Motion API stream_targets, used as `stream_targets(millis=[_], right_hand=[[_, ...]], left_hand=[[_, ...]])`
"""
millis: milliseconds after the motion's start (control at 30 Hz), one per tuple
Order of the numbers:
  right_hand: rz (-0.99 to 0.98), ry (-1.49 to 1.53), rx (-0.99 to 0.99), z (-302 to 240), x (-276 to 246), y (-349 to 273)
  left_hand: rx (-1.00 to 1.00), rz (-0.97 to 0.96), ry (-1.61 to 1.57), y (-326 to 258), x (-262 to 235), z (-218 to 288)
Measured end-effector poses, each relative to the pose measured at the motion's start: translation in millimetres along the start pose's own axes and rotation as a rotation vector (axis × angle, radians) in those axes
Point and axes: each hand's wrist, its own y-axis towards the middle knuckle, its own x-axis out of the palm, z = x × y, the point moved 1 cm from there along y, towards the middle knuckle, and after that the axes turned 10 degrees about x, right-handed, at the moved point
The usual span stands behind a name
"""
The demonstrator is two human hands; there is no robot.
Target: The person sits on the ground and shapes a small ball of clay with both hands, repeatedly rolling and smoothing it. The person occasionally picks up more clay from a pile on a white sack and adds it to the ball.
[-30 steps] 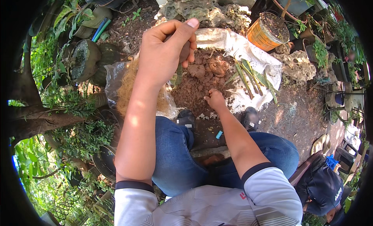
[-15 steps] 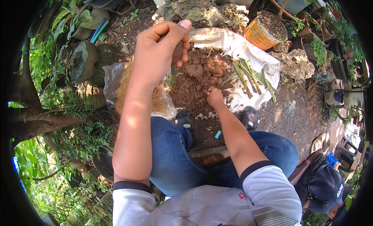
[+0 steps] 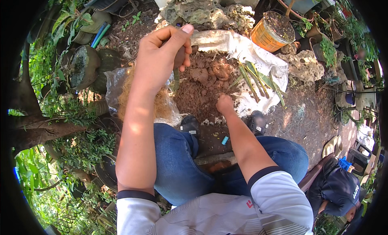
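My left hand (image 3: 166,53) is raised above the left side of a heap of brown soil (image 3: 202,91), thumb and fingers pinched together. A dark patch shows under its curled fingers; whether that is a held thing or shadow I cannot tell. Below it a narrow green strip (image 3: 176,80), like a leaf, shows against the soil; any contact with the hand is hidden. Closed in a fist, my right hand (image 3: 225,104) is at the near right edge of the soil, its fingertips out of sight. Several long green cut leaves (image 3: 258,79) lie right of the soil on a white sack (image 3: 279,65).
Tan fibre (image 3: 127,97) in clear plastic lies left of the soil. Rough rocks (image 3: 202,8) stand behind, with an orange potted bucket (image 3: 268,35) at the far right. A small blue cylinder (image 3: 225,140) lies between my shoes. Another person (image 3: 335,186) is at the lower right.
The whole view has shifted slightly left. My right fist has drawn a little to the right and nearer, turning slightly. My left hand keeps its raised pinch.
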Motion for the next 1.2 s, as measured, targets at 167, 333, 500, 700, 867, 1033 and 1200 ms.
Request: stream_targets(millis=[167,333,500,700,867,1033,1200], right_hand=[[0.091,-0.179,-0.035,0.2,1.9,-9.4],[0.051,-0.261,-0.026,0.3,-4.7,-14.5],[-0.074,-0.124,0.038,-9.5,-16.2,-17.7],[-0.033,-0.062,-0.031,-21.2,-27.0,-20.9],[0.021,0.065,-0.093,-25.8,-26.3,-17.6],[-0.011,0.342,-0.103,-23.8,-19.9,-10.8],[-0.118,0.435,-0.1,-20.9,-16.4,-3.0]], left_hand=[[-0.021,-0.005,-0.004,-4.4,2.7,1.4],[-0.013,-0.026,-0.009,-3.3,1.9,2.8],[-0.046,0.02,-0.025,-6.4,2.5,5.8],[-0.036,-0.017,-0.028,-7.7,4.1,6.4],[-0.038,-0.012,-0.004,-5.5,3.8,4.3],[-0.037,-0.015,0.027,-5.6,5.5,3.5],[-0.034,-0.021,0.03,-4.6,6.4,2.0]])
